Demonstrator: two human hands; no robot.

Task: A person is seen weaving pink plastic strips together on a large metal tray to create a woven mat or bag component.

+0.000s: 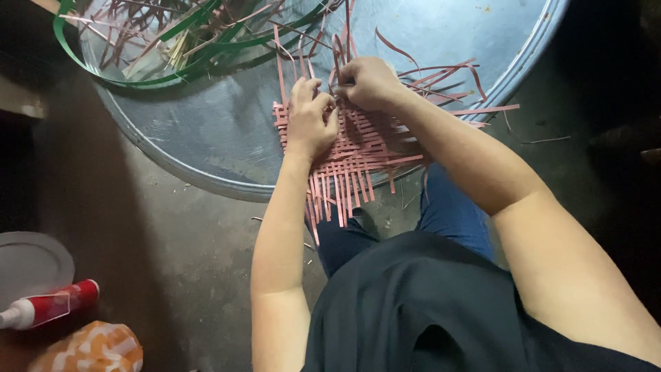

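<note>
A flat mat woven from pink strips point(361, 148) lies on the near edge of a large round metal tray point(206, 131). My left hand point(310, 117) presses down on the mat's left part, fingers curled over the weave. My right hand point(368, 81) is at the mat's far edge, its fingers pinched on upright pink strips point(341, 48). Loose strip ends stick out toward me and to the right.
A pile of loose pink, tan and green strips point(186, 31) lies at the tray's far left. On the concrete floor at the lower left are a round grey lid point(31, 262), a red-and-white tube point(48, 306) and an orange-and-white patterned object point(89, 348). My knees are under the tray's rim.
</note>
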